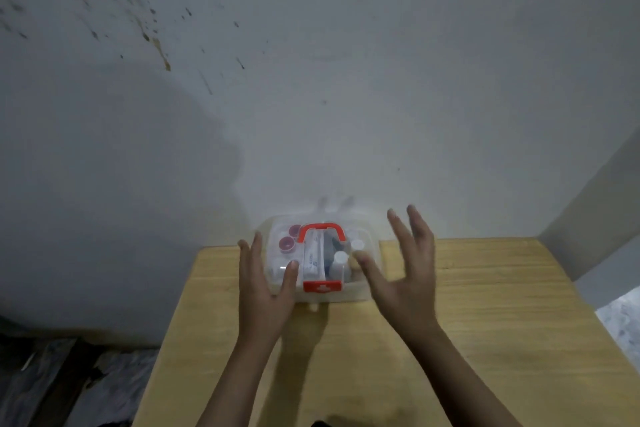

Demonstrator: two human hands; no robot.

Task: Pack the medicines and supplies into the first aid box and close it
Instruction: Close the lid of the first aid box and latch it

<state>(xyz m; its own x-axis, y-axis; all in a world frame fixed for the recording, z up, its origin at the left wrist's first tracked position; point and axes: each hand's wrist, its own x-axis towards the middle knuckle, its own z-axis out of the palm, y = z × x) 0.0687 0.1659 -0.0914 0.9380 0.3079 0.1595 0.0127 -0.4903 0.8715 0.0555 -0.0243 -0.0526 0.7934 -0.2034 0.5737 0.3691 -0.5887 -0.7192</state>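
The first aid box (367, 229) is clear plastic with a red handle (322, 227) and a red latch (322, 286) bearing a white cross. It stands at the far edge of the wooden table, against the wall, with its lid down. Through the lid I see two red-capped jars (290, 239), a white tube (311, 260) and white-capped bottles (340, 260). My left hand (266, 282) rests on the box's left side, fingers spread, thumb on the lid. My right hand (405, 270) hovers blurred just right of the box, fingers apart, holding nothing.
The wooden table (467, 305) runs from the wall toward me. A stained white wall (311, 80) rises right behind the box. Dark clutter (52, 374) lies on the floor to the left, and a speckled floor patch (623, 319) shows at the right.
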